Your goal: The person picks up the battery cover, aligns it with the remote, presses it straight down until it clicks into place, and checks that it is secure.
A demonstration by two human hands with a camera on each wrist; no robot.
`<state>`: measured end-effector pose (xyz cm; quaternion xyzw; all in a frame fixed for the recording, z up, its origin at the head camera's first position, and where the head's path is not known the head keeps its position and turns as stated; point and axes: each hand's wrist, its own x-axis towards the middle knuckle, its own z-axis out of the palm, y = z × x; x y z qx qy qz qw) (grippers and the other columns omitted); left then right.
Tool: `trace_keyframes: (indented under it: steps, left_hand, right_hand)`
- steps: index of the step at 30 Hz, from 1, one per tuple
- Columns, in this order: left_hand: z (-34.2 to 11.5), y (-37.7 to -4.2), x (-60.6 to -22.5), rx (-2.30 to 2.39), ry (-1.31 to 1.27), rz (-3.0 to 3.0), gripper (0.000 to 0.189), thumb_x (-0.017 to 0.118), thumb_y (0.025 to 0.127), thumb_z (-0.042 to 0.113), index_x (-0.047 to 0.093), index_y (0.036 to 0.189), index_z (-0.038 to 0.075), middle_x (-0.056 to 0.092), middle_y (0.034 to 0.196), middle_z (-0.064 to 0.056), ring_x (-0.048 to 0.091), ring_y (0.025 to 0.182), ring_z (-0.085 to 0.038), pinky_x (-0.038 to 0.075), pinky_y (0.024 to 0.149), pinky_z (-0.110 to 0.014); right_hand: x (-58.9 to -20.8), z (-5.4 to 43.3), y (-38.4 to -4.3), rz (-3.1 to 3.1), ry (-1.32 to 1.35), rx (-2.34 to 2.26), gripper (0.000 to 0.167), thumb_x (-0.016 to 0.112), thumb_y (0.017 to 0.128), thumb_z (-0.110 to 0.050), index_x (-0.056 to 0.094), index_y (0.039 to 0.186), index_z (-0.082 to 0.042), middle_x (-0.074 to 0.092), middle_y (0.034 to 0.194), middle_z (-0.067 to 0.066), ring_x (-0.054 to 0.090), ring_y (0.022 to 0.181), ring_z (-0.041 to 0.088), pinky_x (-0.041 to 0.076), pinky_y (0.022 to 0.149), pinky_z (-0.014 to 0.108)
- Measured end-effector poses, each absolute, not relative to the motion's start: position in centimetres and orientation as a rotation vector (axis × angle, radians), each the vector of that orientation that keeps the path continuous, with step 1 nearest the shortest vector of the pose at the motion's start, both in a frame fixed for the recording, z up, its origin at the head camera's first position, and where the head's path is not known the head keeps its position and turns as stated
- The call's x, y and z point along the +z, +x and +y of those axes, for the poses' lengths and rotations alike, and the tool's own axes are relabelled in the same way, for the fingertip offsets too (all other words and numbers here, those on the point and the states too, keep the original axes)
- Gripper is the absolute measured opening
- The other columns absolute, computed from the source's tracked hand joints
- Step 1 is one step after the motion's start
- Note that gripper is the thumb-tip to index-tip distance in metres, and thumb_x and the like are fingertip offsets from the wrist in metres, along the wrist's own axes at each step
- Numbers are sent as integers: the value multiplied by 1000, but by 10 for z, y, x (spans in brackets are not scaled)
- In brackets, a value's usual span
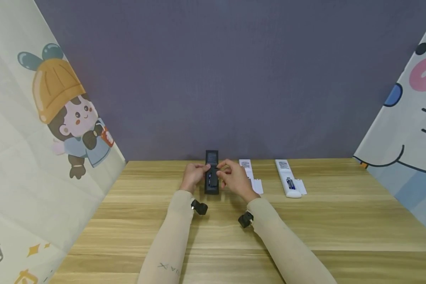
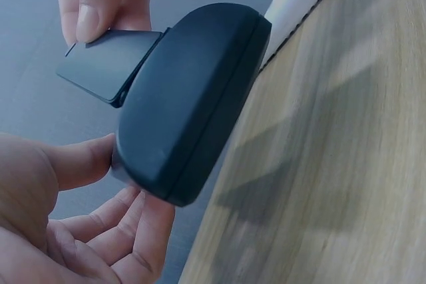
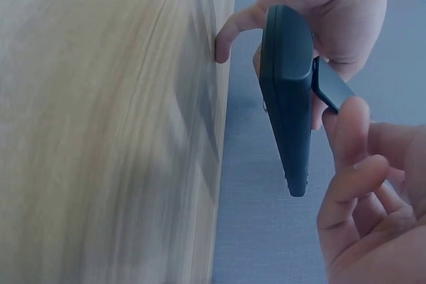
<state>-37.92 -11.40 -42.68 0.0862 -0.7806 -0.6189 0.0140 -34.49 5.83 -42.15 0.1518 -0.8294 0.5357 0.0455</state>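
A black remote control (image 1: 212,188) is held up off the table, its back facing the head camera. My left hand (image 1: 193,176) grips its left side between thumb and fingers, as the left wrist view shows from the end. At its other side, my right hand (image 1: 237,180) pinches the black battery cover (image 2: 106,64), which sticks out at an angle from the remote's back. One edge of the cover meets the remote; whether it is hooked in, I cannot tell. Something bright shows in the battery compartment (image 1: 210,180), too small to make out.
To the right lie two white remotes: one (image 1: 246,165) partly behind my right hand, the other (image 1: 284,171) with batteries (image 1: 290,184) showing. White covers (image 1: 258,186) lie beside them. A grey wall (image 1: 213,79) borders the wooden table (image 1: 220,236) at the back.
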Motion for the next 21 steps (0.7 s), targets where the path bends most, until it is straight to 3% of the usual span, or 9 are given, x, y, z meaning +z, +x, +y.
trace_keyframes:
  steps: [8, 14, 21]
  left_hand:
    - [-114, -379, -427, -1939, 264, -2441, 31, 69, 99, 25, 73, 114, -2, 73, 107, -15, 63, 76, -17, 52, 88, -41]
    - [-115, -379, -426, -1960, 282, -2458, 31, 70, 99, 27, 73, 115, 0, 73, 112, -16, 65, 83, -21, 50, 89, -38]
    - [-115, -379, -425, -1967, 268, -2453, 31, 70, 99, 26, 73, 114, -1, 73, 112, -17, 65, 79, -20, 51, 91, -43]
  right_hand:
    - [-422, 56, -344, -2538, 459, 1602, 18, 68, 99, -12, 67, 116, -14, 73, 74, 5, 68, 63, 44, 39, 44, 26]
    - [-422, 55, -343, -2543, 471, 1587, 18, 69, 98, -12, 68, 117, -13, 73, 73, 6, 68, 62, 44, 38, 44, 25]
    - [-425, 53, -345, -2550, 498, 1558, 19, 70, 97, -9, 69, 116, -12, 73, 78, 6, 68, 62, 42, 45, 46, 27]
